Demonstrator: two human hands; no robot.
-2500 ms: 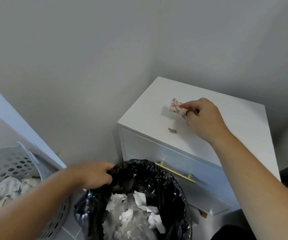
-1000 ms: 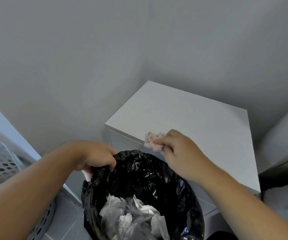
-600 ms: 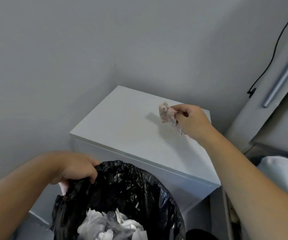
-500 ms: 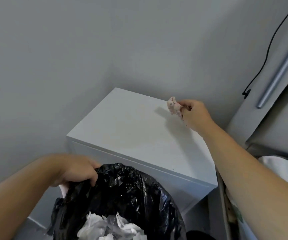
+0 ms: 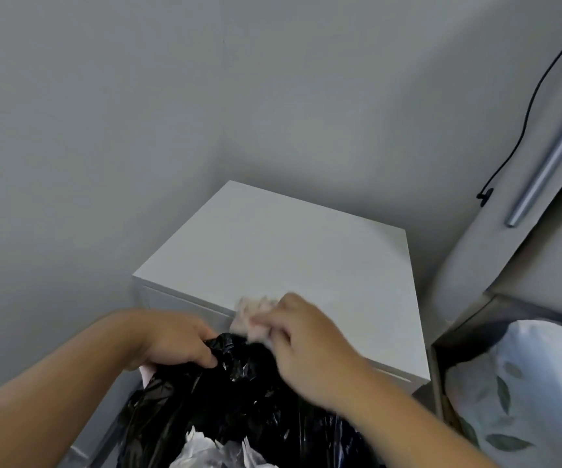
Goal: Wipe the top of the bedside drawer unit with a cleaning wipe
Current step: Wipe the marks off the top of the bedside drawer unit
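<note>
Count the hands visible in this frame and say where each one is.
2. The left hand grips the rim of the black trash bag. The right hand, blurred, holds a pinkish wipe at the front edge of the white drawer unit.

Legible text, labels, brands, numbers, signs: none. The white drawer unit (image 5: 293,258), black bin bag (image 5: 239,393), crumpled wipe (image 5: 251,314), grey wall (image 5: 138,113) and leaf-patterned bedding (image 5: 522,393) carry no readable markings.
</note>
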